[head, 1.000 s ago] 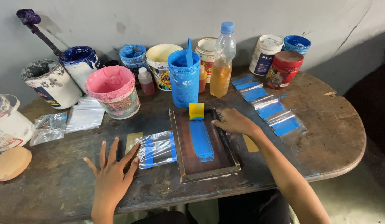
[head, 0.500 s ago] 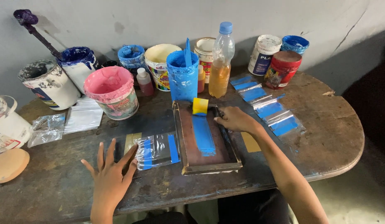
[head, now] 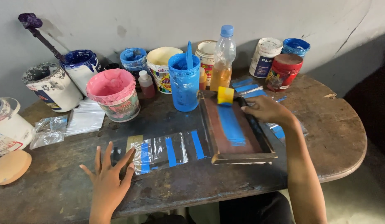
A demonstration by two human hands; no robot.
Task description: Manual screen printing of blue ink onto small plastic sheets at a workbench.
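My left hand (head: 107, 180) lies flat on the dark wooden table (head: 346, 161), fingers spread, its fingertips at the left edge of a clear plastic bag (head: 159, 151) printed with three blue stripes. My right hand (head: 265, 111) grips the right rail of a wooden screen frame (head: 242, 157). The frame sits tilted to the right of the bag, overlapping its right end. The brown mesh carries a band of blue ink (head: 232, 126). A small yellow squeegee (head: 225, 95) rests at the frame's far end.
Paint tubs line the back: a white bucket (head: 55, 87), a pink one (head: 115, 93), a blue one (head: 184, 83), a red jar (head: 283, 71). A bottle of amber liquid (head: 222, 66) stands among them. Printed bags (head: 246, 87) lie behind the frame; a round tan disc (head: 9, 166) sits far left.
My right hand has shifted the frame to the right, uncovering more of the striped bag. My left hand has stayed flat beside the bag.
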